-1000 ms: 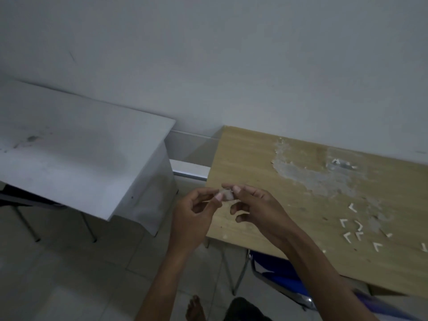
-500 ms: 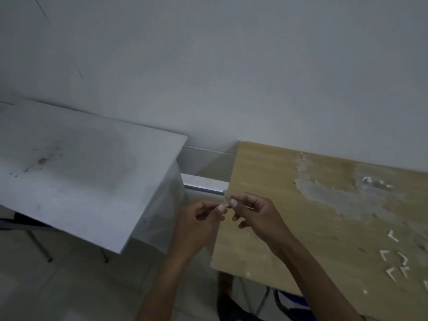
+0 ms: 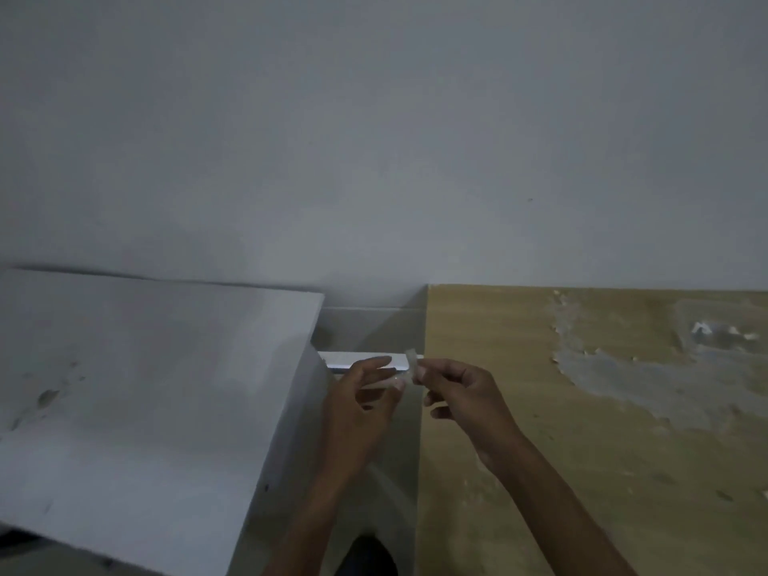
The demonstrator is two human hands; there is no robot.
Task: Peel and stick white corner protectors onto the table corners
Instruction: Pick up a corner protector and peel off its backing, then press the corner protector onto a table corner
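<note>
Both my hands meet over the gap between two tables. My right hand point(image 3: 461, 403) pinches a small translucent white corner protector point(image 3: 411, 361) between thumb and fingertips. My left hand point(image 3: 359, 403) pinches a thin pale strip point(image 3: 392, 382) that hangs off the protector; whether it is backing film I cannot tell. The wooden table point(image 3: 519, 471) lies to the right, its far left corner point(image 3: 430, 289) against the wall, a short way beyond the protector.
A white table point(image 3: 145, 388) stands to the left, separated from the wooden one by a narrow gap of floor. A white rail point(image 3: 353, 360) crosses the gap behind my hands. Worn grey patches point(image 3: 648, 376) mark the wooden top. A plain wall rises behind.
The view has shifted left and toward the wall, so the loose protectors on the wooden table have left the frame. My hands have drawn slightly apart, with the protector raised in the right fingertips.
</note>
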